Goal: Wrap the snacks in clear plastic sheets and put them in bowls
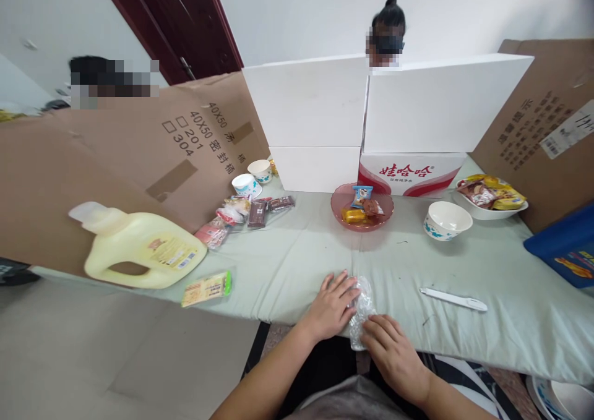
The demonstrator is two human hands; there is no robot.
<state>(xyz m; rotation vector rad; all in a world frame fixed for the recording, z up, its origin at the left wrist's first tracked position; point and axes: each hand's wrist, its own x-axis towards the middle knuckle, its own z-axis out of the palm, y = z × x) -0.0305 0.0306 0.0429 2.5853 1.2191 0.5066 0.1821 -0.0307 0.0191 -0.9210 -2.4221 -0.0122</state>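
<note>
A crinkled strip of bubble wrap (362, 305) lies at the table's front edge, just before my body. My left hand (333, 305) rests on its left side with the fingers spread. At its lower right edge, my right hand (392, 349) has its fingers bent over the wrap; the thumb is hidden. Whether anything is inside the wrap I cannot tell. To the right lies a white utility knife (453, 299). Beyond the hands stands a pink glass bowl (341, 219) with several packaged snacks in it.
On the left, a yellow detergent jug (143, 247) lies near a snack packet (206, 289) and several small packages. Paper bowls (448, 221) and a filled white dish (505, 211) stand right, beside a blue container (563, 247). White boxes (315, 123) and cardboard wall the table; two people are behind.
</note>
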